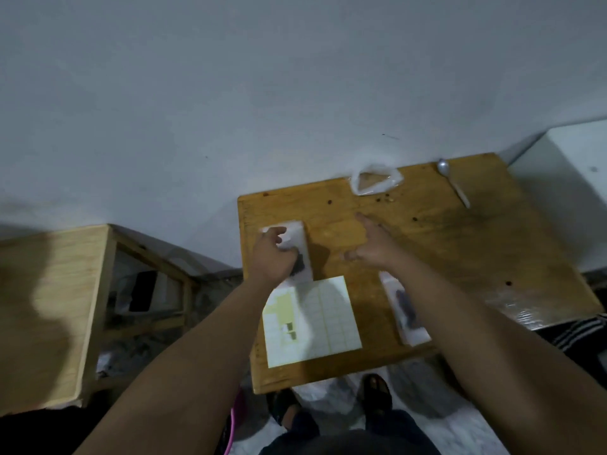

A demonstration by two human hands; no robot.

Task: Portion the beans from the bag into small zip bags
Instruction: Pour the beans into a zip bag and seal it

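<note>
My left hand grips a small zip bag with dark beans in its lower end, lying on the wooden table near the left edge. My right hand hovers over the table's middle with fingers spread and holds nothing. A second small zip bag with dark beans lies under my right forearm near the front edge. The clear plastic bean bag sits open at the back edge and looks nearly empty. A few loose beans lie in front of it.
A sheet of white labels lies at the front of the table. A spoon rests at the back right. A wooden crate stands to the left, a white box to the right. My feet are below the table.
</note>
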